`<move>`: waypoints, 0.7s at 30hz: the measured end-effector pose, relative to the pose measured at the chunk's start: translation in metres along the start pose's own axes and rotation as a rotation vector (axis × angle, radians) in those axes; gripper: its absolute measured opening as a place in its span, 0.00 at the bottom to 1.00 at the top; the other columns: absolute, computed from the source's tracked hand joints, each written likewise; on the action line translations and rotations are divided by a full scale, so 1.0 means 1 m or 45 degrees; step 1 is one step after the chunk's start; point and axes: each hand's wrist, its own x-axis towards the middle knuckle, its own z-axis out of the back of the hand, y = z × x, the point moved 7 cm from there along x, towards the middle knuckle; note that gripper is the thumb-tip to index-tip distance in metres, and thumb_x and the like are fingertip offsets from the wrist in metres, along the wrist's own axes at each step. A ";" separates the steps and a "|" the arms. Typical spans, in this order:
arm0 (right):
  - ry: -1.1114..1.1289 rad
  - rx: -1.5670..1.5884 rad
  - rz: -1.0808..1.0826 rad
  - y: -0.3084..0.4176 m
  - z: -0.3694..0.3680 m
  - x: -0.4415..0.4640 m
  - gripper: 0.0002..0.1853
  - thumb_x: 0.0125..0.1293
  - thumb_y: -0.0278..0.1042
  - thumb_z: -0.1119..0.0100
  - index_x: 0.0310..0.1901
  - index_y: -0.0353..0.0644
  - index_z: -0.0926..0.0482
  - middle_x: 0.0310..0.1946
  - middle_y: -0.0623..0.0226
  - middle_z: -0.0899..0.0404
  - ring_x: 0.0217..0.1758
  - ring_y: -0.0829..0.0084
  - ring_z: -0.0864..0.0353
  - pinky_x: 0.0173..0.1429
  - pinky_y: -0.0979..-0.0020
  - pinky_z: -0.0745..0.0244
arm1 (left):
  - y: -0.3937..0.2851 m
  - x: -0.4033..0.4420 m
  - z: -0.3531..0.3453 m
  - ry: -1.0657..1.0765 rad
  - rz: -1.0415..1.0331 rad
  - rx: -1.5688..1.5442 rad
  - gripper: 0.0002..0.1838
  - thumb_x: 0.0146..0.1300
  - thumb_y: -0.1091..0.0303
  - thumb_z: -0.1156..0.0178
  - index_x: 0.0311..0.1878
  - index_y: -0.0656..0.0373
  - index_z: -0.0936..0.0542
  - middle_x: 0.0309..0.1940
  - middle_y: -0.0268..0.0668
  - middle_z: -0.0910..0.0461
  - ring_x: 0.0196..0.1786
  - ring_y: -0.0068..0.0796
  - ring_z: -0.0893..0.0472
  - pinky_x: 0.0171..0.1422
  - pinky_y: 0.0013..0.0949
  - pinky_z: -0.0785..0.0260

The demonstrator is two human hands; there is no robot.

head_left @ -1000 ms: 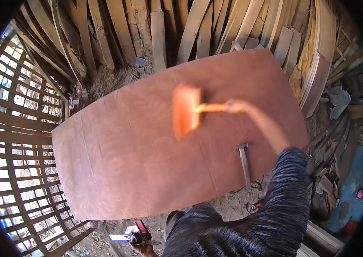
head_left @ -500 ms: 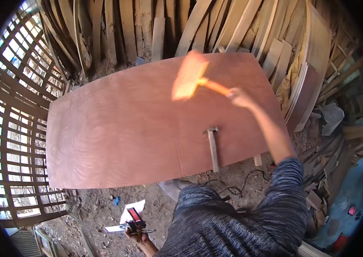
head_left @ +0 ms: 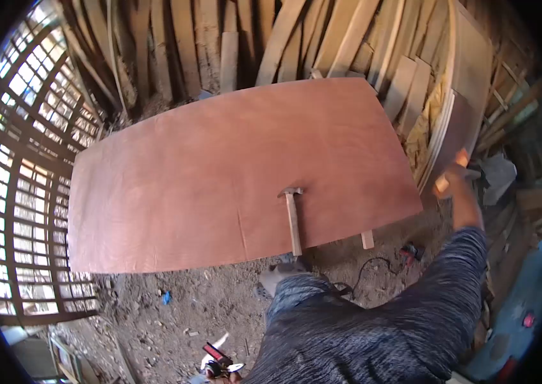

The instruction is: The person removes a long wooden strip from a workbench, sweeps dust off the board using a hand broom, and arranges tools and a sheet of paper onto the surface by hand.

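Note:
My right hand (head_left: 456, 180) is out at the right, beyond the plywood's edge, closed round an orange tool (head_left: 442, 184) whose exact kind I cannot make out. At the bottom edge my left hand (head_left: 225, 378) is partly cut off, with fingers curled round a black and red object (head_left: 217, 354). Something white (head_left: 214, 360) shows beside that object. A large reddish plywood sheet (head_left: 155, 205) lies in front of me. On its near edge rests a claw hammer (head_left: 292, 221), head pointing away from me.
Upright planks (head_left: 210, 45) lean along the back. A slatted lattice wall (head_left: 24, 211) stands at left, and stacked curved sheets (head_left: 460, 89) at right. A dark cable (head_left: 373, 264) and a red and black tool (head_left: 412, 253) lie on the dirt floor (head_left: 175, 326).
My right hand has swung from over the plywood out to the right with the orange tool. My left hand has shifted lower and rightward in view. The hammer stays on the sheet.

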 end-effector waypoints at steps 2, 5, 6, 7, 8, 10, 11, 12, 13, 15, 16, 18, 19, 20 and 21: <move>0.177 0.617 -0.070 -0.004 0.020 -0.019 0.18 0.70 0.46 0.47 0.49 0.41 0.17 0.41 0.56 0.16 0.46 0.65 0.16 0.46 0.56 0.26 | 0.010 0.002 -0.011 -0.015 0.020 0.040 0.30 0.53 0.54 0.33 0.59 0.55 0.25 0.58 0.47 0.23 0.58 0.57 0.25 0.56 0.54 0.29; -0.097 0.889 0.579 0.103 0.105 -0.088 0.15 0.67 0.37 0.45 0.51 0.41 0.20 0.25 0.61 0.19 0.29 0.66 0.19 0.35 0.62 0.27 | 0.016 0.014 -0.048 0.033 0.034 0.123 0.31 0.52 0.54 0.33 0.59 0.56 0.25 0.59 0.48 0.24 0.60 0.58 0.26 0.60 0.56 0.31; -0.075 1.184 0.676 0.149 0.114 -0.106 0.15 0.67 0.39 0.45 0.50 0.42 0.19 0.28 0.58 0.17 0.32 0.65 0.17 0.37 0.61 0.26 | 0.018 0.020 -0.065 0.062 0.039 0.156 0.31 0.52 0.54 0.33 0.60 0.56 0.25 0.60 0.48 0.24 0.60 0.59 0.26 0.61 0.56 0.32; 0.031 1.227 0.773 0.199 0.123 -0.120 0.15 0.66 0.41 0.45 0.49 0.43 0.18 0.32 0.54 0.16 0.36 0.65 0.16 0.40 0.61 0.25 | 0.025 0.028 -0.086 0.099 0.040 0.187 0.32 0.52 0.54 0.33 0.60 0.56 0.25 0.60 0.48 0.24 0.61 0.59 0.26 0.62 0.57 0.33; 0.121 1.217 0.952 0.250 0.127 -0.128 0.14 0.68 0.39 0.47 0.46 0.40 0.20 0.27 0.60 0.19 0.32 0.66 0.19 0.38 0.61 0.27 | 0.031 0.036 -0.107 0.130 0.044 0.210 0.32 0.52 0.54 0.33 0.60 0.57 0.25 0.61 0.49 0.25 0.61 0.60 0.27 0.64 0.58 0.33; 0.191 0.801 1.111 0.310 0.127 -0.149 0.14 0.67 0.42 0.47 0.41 0.40 0.21 0.25 0.62 0.21 0.30 0.68 0.21 0.34 0.61 0.29 | 0.043 0.056 -0.145 0.202 0.019 0.263 0.32 0.52 0.54 0.32 0.60 0.57 0.25 0.61 0.49 0.25 0.62 0.61 0.27 0.66 0.59 0.35; 0.340 0.577 1.154 0.319 0.115 -0.149 0.14 0.67 0.43 0.47 0.39 0.40 0.21 0.23 0.64 0.22 0.28 0.70 0.22 0.33 0.61 0.29 | 0.051 0.069 -0.166 0.258 0.013 0.287 0.33 0.51 0.54 0.32 0.60 0.58 0.25 0.62 0.49 0.25 0.63 0.61 0.28 0.67 0.60 0.35; 0.671 0.715 1.241 0.316 0.060 -0.121 0.15 0.68 0.45 0.47 0.38 0.40 0.22 0.21 0.67 0.24 0.27 0.71 0.22 0.31 0.61 0.30 | 0.059 0.077 -0.181 0.295 0.001 0.310 0.33 0.51 0.54 0.32 0.60 0.58 0.26 0.62 0.49 0.26 0.63 0.61 0.28 0.69 0.61 0.36; 1.020 0.855 1.318 0.294 -0.008 -0.090 0.16 0.68 0.47 0.47 0.37 0.41 0.22 0.19 0.69 0.26 0.25 0.72 0.23 0.30 0.61 0.30 | 0.085 0.068 -0.219 0.413 0.174 0.137 0.32 0.51 0.55 0.33 0.59 0.58 0.24 0.61 0.48 0.25 0.61 0.58 0.26 0.65 0.57 0.32; 1.309 0.502 0.989 0.170 -0.072 -0.047 0.19 0.70 0.54 0.48 0.37 0.44 0.22 0.18 0.72 0.27 0.22 0.75 0.25 0.26 0.65 0.31 | 0.110 0.067 -0.253 0.839 0.546 -0.038 0.30 0.51 0.56 0.33 0.59 0.55 0.22 0.59 0.47 0.23 0.57 0.51 0.23 0.61 0.53 0.29; 1.388 0.779 0.653 0.082 -0.097 -0.026 0.17 0.67 0.52 0.43 0.38 0.45 0.19 0.19 0.71 0.25 0.23 0.75 0.24 0.26 0.66 0.30 | 0.115 0.069 -0.257 0.711 0.467 0.060 0.28 0.52 0.55 0.33 0.57 0.54 0.21 0.54 0.44 0.21 0.55 0.48 0.23 0.58 0.51 0.29; 0.957 0.082 0.382 -0.060 -0.089 0.004 0.16 0.64 0.50 0.40 0.40 0.46 0.17 0.24 0.66 0.20 0.25 0.70 0.21 0.32 0.62 0.25 | 0.135 0.066 -0.269 0.523 0.347 0.175 0.26 0.52 0.54 0.33 0.55 0.53 0.20 0.47 0.39 0.18 0.51 0.43 0.22 0.54 0.48 0.28; 0.776 0.024 0.301 -0.077 -0.075 0.012 0.16 0.64 0.49 0.40 0.41 0.45 0.17 0.29 0.64 0.19 0.29 0.68 0.20 0.35 0.61 0.25 | 0.146 0.063 -0.275 0.453 0.305 0.207 0.26 0.53 0.54 0.33 0.55 0.52 0.19 0.46 0.38 0.17 0.50 0.42 0.22 0.53 0.48 0.27; 0.594 -0.034 0.220 -0.095 -0.054 0.018 0.16 0.64 0.48 0.40 0.41 0.44 0.17 0.33 0.62 0.19 0.33 0.66 0.19 0.38 0.61 0.24 | 0.155 0.057 -0.281 0.424 0.298 0.192 0.26 0.52 0.55 0.33 0.56 0.51 0.20 0.50 0.38 0.18 0.51 0.42 0.21 0.55 0.49 0.28; 0.405 -0.095 0.143 -0.113 -0.028 0.026 0.16 0.63 0.48 0.39 0.41 0.44 0.16 0.37 0.60 0.18 0.38 0.64 0.18 0.41 0.60 0.24 | 0.167 0.055 -0.286 0.394 0.288 0.169 0.27 0.52 0.56 0.34 0.58 0.49 0.20 0.53 0.39 0.19 0.52 0.42 0.21 0.56 0.50 0.28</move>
